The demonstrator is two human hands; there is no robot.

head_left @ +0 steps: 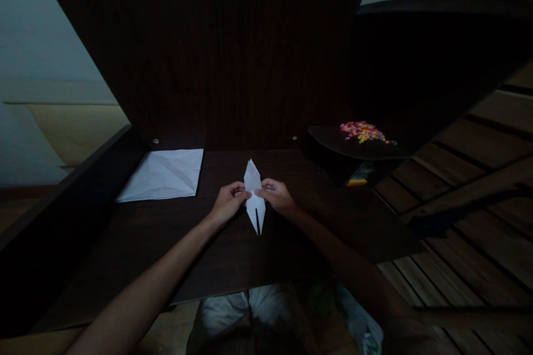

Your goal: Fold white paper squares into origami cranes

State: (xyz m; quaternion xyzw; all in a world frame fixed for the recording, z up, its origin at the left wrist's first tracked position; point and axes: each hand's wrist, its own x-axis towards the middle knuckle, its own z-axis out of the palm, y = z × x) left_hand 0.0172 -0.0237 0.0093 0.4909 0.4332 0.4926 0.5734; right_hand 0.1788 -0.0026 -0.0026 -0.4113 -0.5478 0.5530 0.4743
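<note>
A folded white origami paper (pixel 255 202) is held upright-lengthwise between my hands, above the middle of the dark desk. It is long and narrow, pointed at the far end, with a slit splitting its near end into two points. My left hand (pixel 230 199) pinches its left edge, thumb on top and fingers behind. From the other side my right hand (pixel 278 195) grips the right edge, its thumb pressing on the paper's face. The fingers behind the paper are partly hidden. Both thumbs lie close together near its middle.
White creased paper sheets (pixel 164 175) lie on the desk (pixel 208 266) at the left. Small colourful bead-like pieces (pixel 363 132) are heaped on a corner shelf (pixel 333 141) at right. A yellow-edged item (pixel 357 181) sits beneath it. A dark side board (pixel 62 222) borders the left.
</note>
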